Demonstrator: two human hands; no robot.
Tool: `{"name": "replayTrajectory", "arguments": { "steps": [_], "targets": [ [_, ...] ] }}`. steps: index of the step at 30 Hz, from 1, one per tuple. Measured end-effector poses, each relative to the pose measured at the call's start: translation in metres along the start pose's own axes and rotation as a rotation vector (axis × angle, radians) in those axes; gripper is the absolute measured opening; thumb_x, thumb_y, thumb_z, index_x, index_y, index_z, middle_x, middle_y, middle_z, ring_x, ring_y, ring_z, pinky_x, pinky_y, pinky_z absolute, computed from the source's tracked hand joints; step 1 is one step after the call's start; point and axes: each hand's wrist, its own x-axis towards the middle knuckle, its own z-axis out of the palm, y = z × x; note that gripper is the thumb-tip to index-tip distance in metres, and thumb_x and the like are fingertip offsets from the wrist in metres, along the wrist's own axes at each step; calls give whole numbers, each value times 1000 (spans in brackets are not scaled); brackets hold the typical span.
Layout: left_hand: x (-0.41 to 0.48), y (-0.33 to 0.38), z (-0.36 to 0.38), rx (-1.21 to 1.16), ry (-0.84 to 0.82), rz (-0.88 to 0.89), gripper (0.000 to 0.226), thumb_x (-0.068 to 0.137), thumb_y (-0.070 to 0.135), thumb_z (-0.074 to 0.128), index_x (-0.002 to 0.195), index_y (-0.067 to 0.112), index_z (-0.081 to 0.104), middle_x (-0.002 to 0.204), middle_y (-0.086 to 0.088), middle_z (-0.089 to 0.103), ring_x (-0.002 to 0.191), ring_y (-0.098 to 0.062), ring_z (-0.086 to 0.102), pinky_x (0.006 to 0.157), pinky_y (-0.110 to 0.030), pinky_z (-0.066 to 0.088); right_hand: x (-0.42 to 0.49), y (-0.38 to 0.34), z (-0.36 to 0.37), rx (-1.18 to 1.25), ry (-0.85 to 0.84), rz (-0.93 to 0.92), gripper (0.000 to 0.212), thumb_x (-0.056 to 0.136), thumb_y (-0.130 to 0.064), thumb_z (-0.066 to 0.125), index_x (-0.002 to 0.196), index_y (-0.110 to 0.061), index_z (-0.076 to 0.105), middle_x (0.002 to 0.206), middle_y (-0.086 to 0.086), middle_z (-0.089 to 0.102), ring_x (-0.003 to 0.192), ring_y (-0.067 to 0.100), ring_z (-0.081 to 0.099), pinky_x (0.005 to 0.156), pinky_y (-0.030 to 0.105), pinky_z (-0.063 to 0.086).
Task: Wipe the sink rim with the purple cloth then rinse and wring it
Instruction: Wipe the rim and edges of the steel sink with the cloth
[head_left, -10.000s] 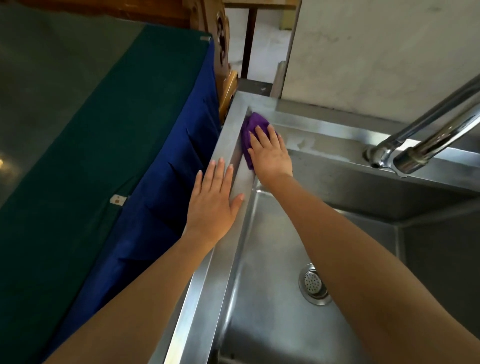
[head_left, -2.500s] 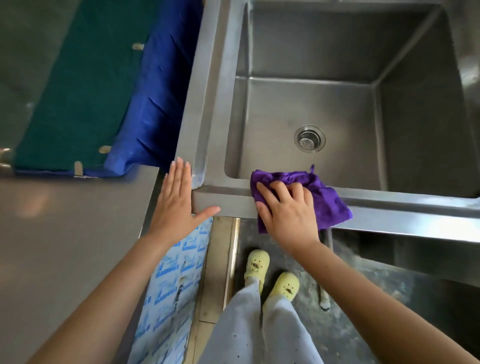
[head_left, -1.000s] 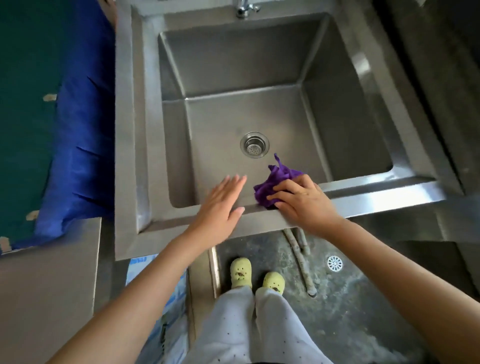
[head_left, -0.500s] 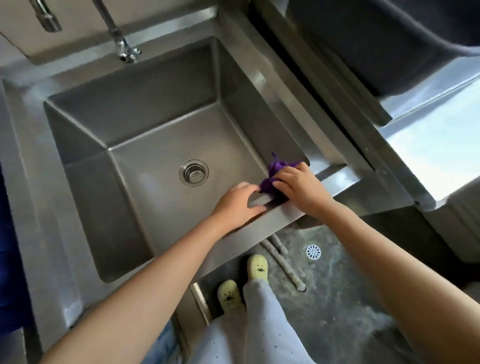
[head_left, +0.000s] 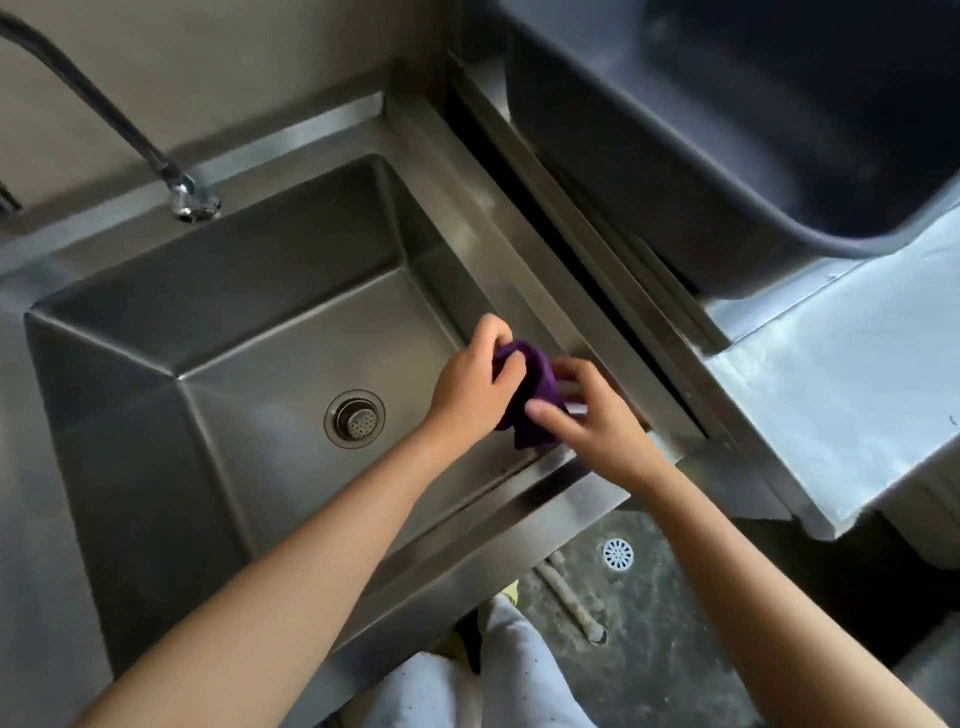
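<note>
The purple cloth (head_left: 531, 396) is bunched up just above the near right corner of the steel sink, held between both hands. My left hand (head_left: 475, 384) grips its upper left part with curled fingers. My right hand (head_left: 587, 421) pinches its right side, thumb across the front. The sink rim (head_left: 524, 499) runs along the near edge just below the hands, and its right side (head_left: 498, 228) stretches away toward the wall. No water comes from the faucet (head_left: 182, 195) at the back left.
The drain strainer (head_left: 355, 419) sits in the basin floor. A dark tub (head_left: 727, 130) stands on a steel counter (head_left: 841, 384) to the right, across a narrow gap. Below are my legs, a floor drain (head_left: 617, 554) and a pipe (head_left: 571, 597).
The view has swung right along the rim. My left hand has left the near rim and taken hold of the cloth, which is lifted off the rim and held by both hands.
</note>
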Motion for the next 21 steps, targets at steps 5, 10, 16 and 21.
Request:
{"name": "replayTrajectory", "arguments": {
  "steps": [5, 10, 16, 21],
  "targets": [
    [13, 4, -1, -58, -64, 22, 13, 92, 20, 47, 105, 15, 47, 93, 3, 56, 83, -15, 53, 64, -14, 35, 7, 4, -5, -155, 185, 31, 17, 87, -21, 58, 96, -8, 57, 88, 7, 67, 83, 24, 65, 77, 39, 54],
    [28, -4, -10, -181, -93, 26, 12, 90, 16, 54, 99, 23, 56, 89, 16, 60, 87, -5, 59, 75, -9, 44, 3, -9, -3, -374, 615, -142, 16, 78, -14, 66, 86, -4, 56, 86, 8, 55, 85, 26, 50, 70, 32, 41],
    [42, -40, 16, -50, -129, -218, 40, 91, 16, 52, 131, 14, 46, 132, -8, 53, 120, -23, 52, 101, -32, 42, 47, 24, 17, -613, 438, -197, 21, 71, -2, 66, 85, -1, 51, 97, 19, 58, 83, 35, 52, 71, 47, 50],
    [-24, -64, 36, 147, -424, -133, 49, 97, 22, 38, 144, 15, 27, 151, -6, 33, 137, -20, 34, 111, -27, 25, 58, 35, 14, -830, 229, -300, 45, 72, -8, 61, 116, -7, 54, 117, 16, 60, 95, 36, 58, 81, 46, 51]
  ]
}}
